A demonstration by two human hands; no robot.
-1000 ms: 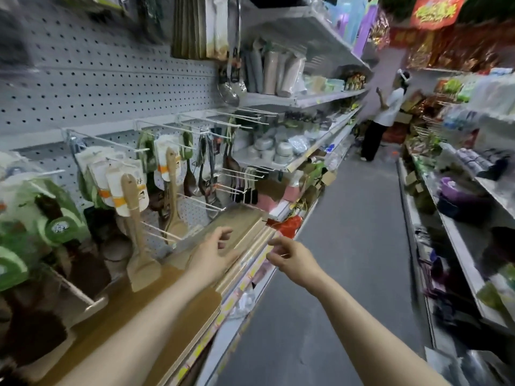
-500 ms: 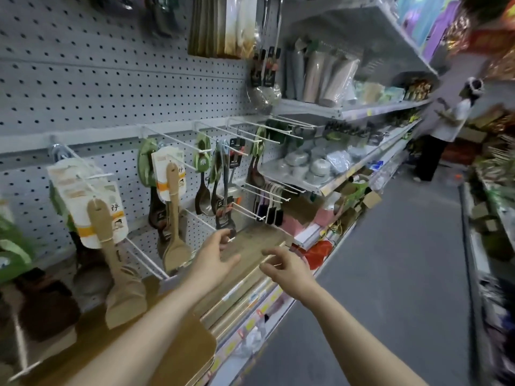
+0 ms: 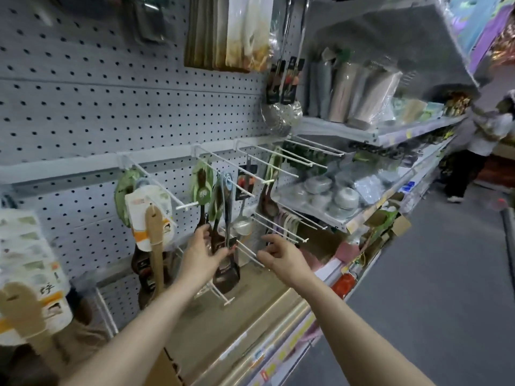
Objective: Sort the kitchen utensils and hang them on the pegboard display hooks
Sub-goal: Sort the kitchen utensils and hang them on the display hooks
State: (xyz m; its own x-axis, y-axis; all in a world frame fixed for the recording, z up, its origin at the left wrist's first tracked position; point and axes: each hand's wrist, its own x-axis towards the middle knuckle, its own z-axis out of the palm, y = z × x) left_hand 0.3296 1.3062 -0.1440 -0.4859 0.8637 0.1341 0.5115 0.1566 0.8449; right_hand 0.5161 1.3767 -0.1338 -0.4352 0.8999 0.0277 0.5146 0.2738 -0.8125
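Note:
Packaged utensils hang from white wire hooks (image 3: 163, 185) on the grey pegboard (image 3: 83, 107): a wooden spatula (image 3: 154, 238), green-carded dark spoons (image 3: 202, 190), a dark spatula (image 3: 226, 274) and a metal ladle (image 3: 243, 225). My left hand (image 3: 199, 257) reaches into the hanging dark utensils, with fingers behind the dark spatula's handle and thumb in front of it. My right hand (image 3: 278, 254) hovers beside it with loosely curled fingers, holding nothing, close to the tip of a lower bare hook (image 3: 250, 253).
Wooden boards (image 3: 250, 316) lie on the low shelf under my arms. Metal skimmers (image 3: 281, 115) hang higher up. Shelves with bowls (image 3: 342, 196) and rolls run to the right. A person (image 3: 473, 151) stands far down the aisle.
The view has swung left toward the pegboard. Both hands rose from the low shelf; my left hand reached the hanging dark utensils and my right came up near a bare hook.

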